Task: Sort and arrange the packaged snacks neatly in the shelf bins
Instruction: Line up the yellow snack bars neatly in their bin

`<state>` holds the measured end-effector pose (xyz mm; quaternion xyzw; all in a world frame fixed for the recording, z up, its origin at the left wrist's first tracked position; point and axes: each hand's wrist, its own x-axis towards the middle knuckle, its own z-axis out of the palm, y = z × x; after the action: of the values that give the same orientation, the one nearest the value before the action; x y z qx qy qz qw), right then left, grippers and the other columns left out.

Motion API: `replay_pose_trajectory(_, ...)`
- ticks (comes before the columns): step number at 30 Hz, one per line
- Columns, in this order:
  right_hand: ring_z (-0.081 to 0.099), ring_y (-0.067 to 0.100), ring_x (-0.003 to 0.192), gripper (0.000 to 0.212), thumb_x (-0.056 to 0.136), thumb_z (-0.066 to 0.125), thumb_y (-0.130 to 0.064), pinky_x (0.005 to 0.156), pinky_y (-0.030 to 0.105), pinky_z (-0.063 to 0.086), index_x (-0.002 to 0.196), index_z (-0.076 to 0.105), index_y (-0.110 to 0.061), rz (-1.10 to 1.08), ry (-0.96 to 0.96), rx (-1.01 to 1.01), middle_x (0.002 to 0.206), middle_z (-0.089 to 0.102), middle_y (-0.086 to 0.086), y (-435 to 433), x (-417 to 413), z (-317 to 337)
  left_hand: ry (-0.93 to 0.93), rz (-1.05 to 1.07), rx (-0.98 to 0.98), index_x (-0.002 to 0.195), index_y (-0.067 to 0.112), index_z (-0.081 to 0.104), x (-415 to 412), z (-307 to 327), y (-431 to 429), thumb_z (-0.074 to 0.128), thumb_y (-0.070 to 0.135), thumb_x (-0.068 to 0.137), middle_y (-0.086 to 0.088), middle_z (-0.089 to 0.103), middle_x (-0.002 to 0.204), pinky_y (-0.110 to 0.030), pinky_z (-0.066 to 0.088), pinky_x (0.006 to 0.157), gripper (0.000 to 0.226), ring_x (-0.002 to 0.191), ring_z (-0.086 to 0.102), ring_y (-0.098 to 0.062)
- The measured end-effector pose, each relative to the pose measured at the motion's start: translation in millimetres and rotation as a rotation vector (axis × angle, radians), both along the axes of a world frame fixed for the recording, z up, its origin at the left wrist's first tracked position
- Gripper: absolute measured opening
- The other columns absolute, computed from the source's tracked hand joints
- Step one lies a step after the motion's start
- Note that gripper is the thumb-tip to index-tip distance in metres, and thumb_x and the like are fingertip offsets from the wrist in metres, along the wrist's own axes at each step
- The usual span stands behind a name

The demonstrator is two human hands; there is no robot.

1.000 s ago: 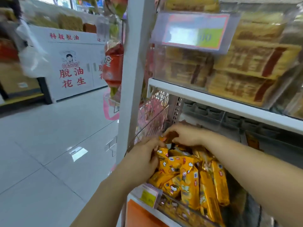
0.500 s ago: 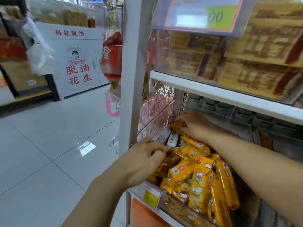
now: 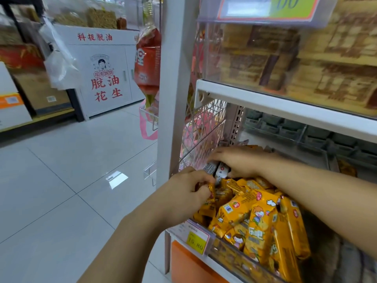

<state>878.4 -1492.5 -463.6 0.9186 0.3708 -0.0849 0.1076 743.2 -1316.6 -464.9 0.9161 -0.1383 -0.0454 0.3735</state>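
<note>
Sorting yellow packets [image 3: 261,221] in the clear-fronted bin [image 3: 230,255], lower shelf.
The left hand [image 3: 187,193] has its fingers curled, pinching the crimped end of one yellow packet [image 3: 211,190] at the bin's left side. The right hand [image 3: 240,162] lies over two white-ended packets [image 3: 219,170] further back; grip not discernible. The remaining packets are heaped loose in the bin. A price tag [image 3: 195,240] sits at front left, with a wire mesh panel [image 3: 204,135] alongside and brown packs [image 3: 285,58] on the shelf above.
</note>
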Motion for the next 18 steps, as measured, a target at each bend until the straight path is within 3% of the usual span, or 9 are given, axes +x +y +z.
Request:
replay_pose_trajectory(3,0.052,0.021,0.104,0.053,0.077,0.068,-0.013,0.071,0.026,0.038,0.127,0.050,-0.019,0.060,0.012,-0.006,0.121,0.051,0.001,5,6,2,0.005,0.001,0.006,0.123,0.037,0.054,1,0,0,0.040,0.031,0.096,0.010,0.048,0.117,-0.025,0.041,0.092,0.031,0.106,0.048,-0.006)
replay_pose_trajectory(7,0.044,0.015,0.089,0.062,0.074,0.071,-0.012,0.051,0.021,0.025,0.131,0.047,-0.021,0.067,0.054,-0.094,0.119,0.044,0.001,11,11,6,0.005,-0.004,0.014,0.124,0.036,0.054,1,1,-1,0.040,0.030,0.096,0.009,0.048,0.117,-0.026,0.042,0.093,0.032,0.106,0.048,-0.006)
replay_pose_trajectory(10,0.043,0.014,0.087,0.063,0.074,0.071,-0.014,0.051,0.020,0.025,0.131,0.047,-0.021,0.080,0.043,-0.053,0.119,0.045,0.002,9,12,5,0.002,-0.004,0.012,0.124,0.037,0.054,1,0,-1,0.040,0.031,0.096,0.009,0.048,0.118,-0.027,0.042,0.094,0.031,0.107,0.048,-0.006)
replay_pose_trajectory(14,0.053,0.018,0.095,0.062,0.069,0.075,-0.017,0.069,0.026,0.042,0.125,0.049,-0.020,0.048,0.044,0.169,0.109,0.053,-0.002,-2,8,5,0.003,-0.007,0.009,0.125,0.036,0.053,2,1,0,0.041,0.030,0.096,0.009,0.048,0.119,-0.027,0.043,0.093,0.032,0.106,0.049,-0.007)
replay_pose_trajectory(16,0.056,0.016,0.086,0.061,0.067,0.077,-0.017,0.067,0.026,0.045,0.120,0.049,-0.020,-0.001,0.040,0.325,0.095,0.053,-0.006,-6,1,14,-0.010,-0.006,0.028,0.126,0.035,0.053,2,2,-1,0.041,0.029,0.096,0.009,0.048,0.120,-0.027,0.043,0.094,0.033,0.108,0.049,-0.007)
replay_pose_trajectory(18,0.053,0.004,0.069,0.057,0.069,0.077,-0.015,0.055,0.012,0.038,0.117,0.047,-0.017,-0.044,0.031,0.476,0.079,0.050,-0.012,-8,-15,26,-0.028,-0.006,0.051,0.127,0.034,0.053,2,2,-1,0.039,0.028,0.097,0.009,0.049,0.123,-0.027,0.042,0.096,0.033,0.110,0.049,-0.008)
